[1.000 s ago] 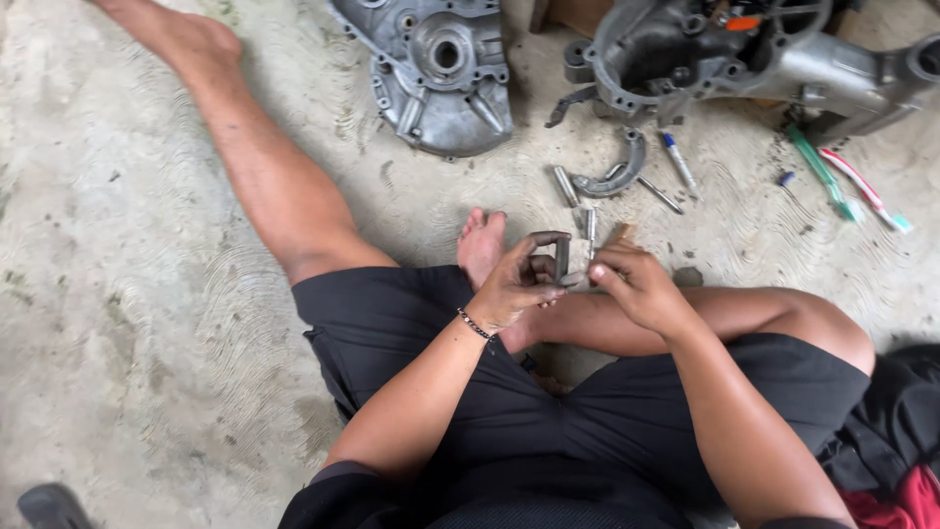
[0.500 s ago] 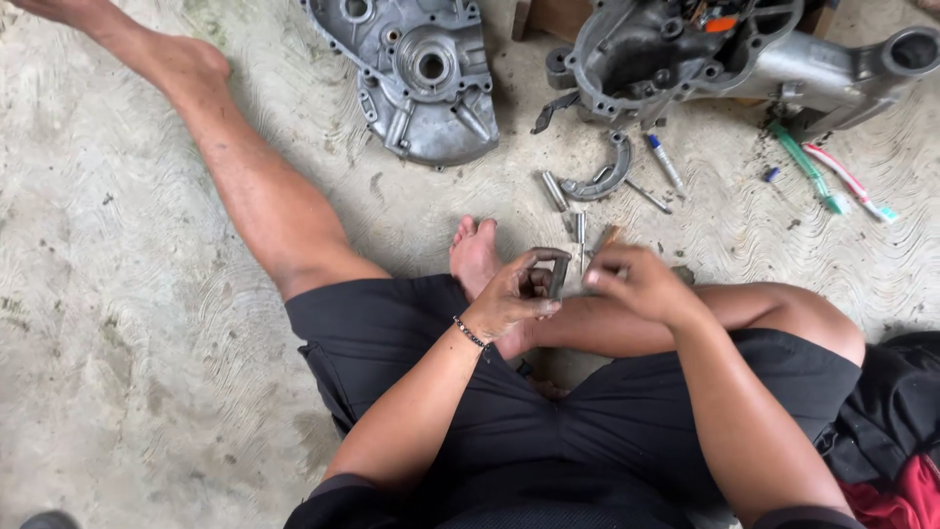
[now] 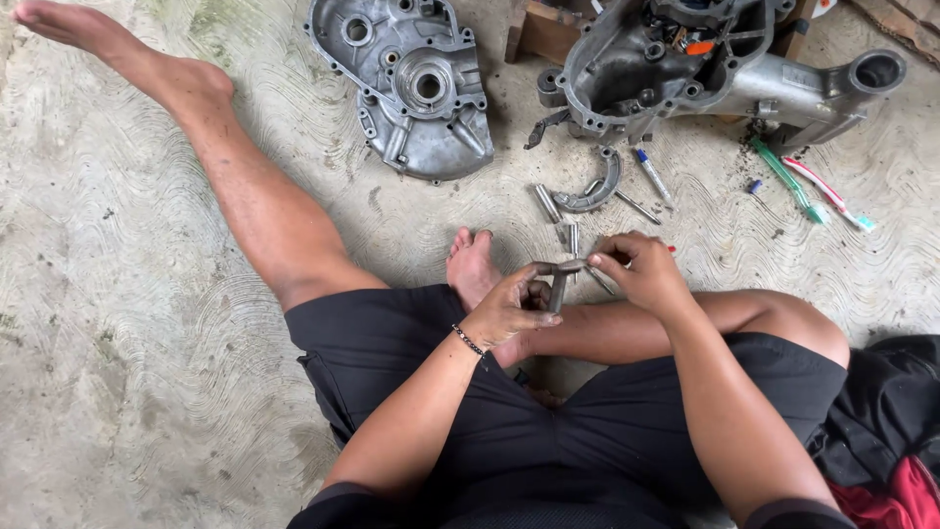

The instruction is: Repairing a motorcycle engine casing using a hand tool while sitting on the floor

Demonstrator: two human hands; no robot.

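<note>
Setting: person seated on a concrete floor (image 3: 127,323), legs spread, hands working over the lap.
Step in hand: by the look of it, fitting or working a small metal part (image 3: 560,284) held between both hands; a judgement only, since the joint itself is hidden behind the fingers.
Part location: in the air just above the bent leg, between the two hands, near the bare foot (image 3: 473,266).
Left hand (image 3: 511,309): fingers curled and closed around the lower end of the part, thumb pressed along its side; beaded bracelet (image 3: 468,340) at the wrist.
Right hand (image 3: 641,272): fingertips pressed together, pinching the upper end of the part; remaining fingers folded loosely.
Next move calls for: steady support from the left hand and fine, aligned pressure or turning from the right fingertips, in my judgement.
Nearby on floor: curved brake shoe (image 3: 595,186), loose pins (image 3: 548,204), a blue-tipped pen (image 3: 651,174), two toothbrushes (image 3: 813,191).
Farther off: engine cover (image 3: 411,83) lying flat; engine casing (image 3: 705,64) beside it, well apart from the hands.
Right edge: dark and red cloth (image 3: 896,441).
</note>
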